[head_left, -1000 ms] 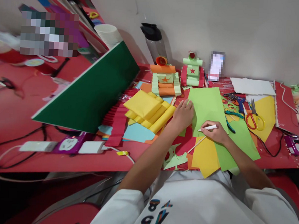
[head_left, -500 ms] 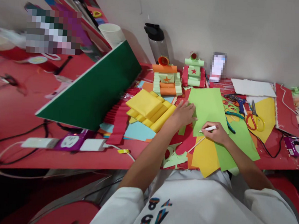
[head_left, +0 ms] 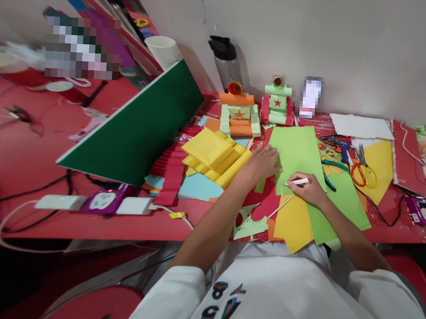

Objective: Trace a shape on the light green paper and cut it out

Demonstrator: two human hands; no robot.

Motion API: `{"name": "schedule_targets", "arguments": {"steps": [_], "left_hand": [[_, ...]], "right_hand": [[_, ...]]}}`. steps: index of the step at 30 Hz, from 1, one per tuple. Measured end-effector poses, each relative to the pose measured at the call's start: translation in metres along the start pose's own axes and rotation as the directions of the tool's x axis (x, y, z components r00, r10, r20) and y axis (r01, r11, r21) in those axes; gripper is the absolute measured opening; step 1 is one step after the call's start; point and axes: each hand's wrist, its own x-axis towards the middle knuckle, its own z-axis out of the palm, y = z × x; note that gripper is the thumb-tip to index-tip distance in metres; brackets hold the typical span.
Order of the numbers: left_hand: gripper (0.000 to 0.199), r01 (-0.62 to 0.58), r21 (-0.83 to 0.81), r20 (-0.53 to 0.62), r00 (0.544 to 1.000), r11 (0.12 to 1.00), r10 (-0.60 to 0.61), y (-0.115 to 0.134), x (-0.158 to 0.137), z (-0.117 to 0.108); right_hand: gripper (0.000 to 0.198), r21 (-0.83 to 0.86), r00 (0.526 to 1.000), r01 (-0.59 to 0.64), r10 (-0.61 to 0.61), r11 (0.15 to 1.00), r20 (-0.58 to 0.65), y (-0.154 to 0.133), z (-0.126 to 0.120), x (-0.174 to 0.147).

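A sheet of light green paper (head_left: 299, 147) lies on the red table in front of me. My left hand (head_left: 265, 161) rests on its left edge, fingers stretched out and flat. In my right hand (head_left: 310, 189) is a white pen (head_left: 300, 181), its tip at the lower left part of the sheet. Yellow paper (head_left: 295, 225) and another green sheet (head_left: 339, 204) lie under and below the right hand. A thin wooden stick (head_left: 281, 206) lies just below the pen tip. Left of my left hand is a stack of folded and rolled yellow paper (head_left: 213, 152).
Two paper models, one orange and green (head_left: 239, 114), one green and red (head_left: 277, 103), stand at the back. Scissors (head_left: 363, 169) and teal-handled pliers (head_left: 332, 173) lie right. A green board (head_left: 136, 131) leans at left near a power strip (head_left: 103, 200). A bottle (head_left: 227, 67) stands by the wall.
The whole view has shifted slightly. Both hands keep nearly the same place on the green sheet, with the pen still held at the lower left.
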Motion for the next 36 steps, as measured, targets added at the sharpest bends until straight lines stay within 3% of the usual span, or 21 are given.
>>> {"name": "schedule_targets", "arguments": {"steps": [11,22,28,36], "left_hand": [[0.063,-0.012,-0.007,-0.016,1.000,1.000,0.012,-0.001,-0.001,0.002],[0.065,-0.006,-0.011,0.024,1.000,1.000,0.006,-0.002,0.001,-0.001],[0.062,0.018,-0.010,0.023,1.000,1.000,-0.018,0.000,-0.002,-0.002],[0.062,0.042,0.012,-0.002,0.999,0.999,-0.042,0.002,-0.005,-0.002]], "right_hand": [[0.019,0.015,0.999,-0.027,0.027,1.000,0.039,0.000,0.000,0.001],[0.025,0.110,1.000,-0.016,0.018,0.994,-0.024,-0.004,-0.004,0.010],[0.024,0.099,1.000,-0.004,0.005,0.995,-0.010,0.009,-0.009,0.028],[0.023,0.090,1.000,-0.007,0.006,0.996,0.019,0.015,-0.010,0.025]]}}
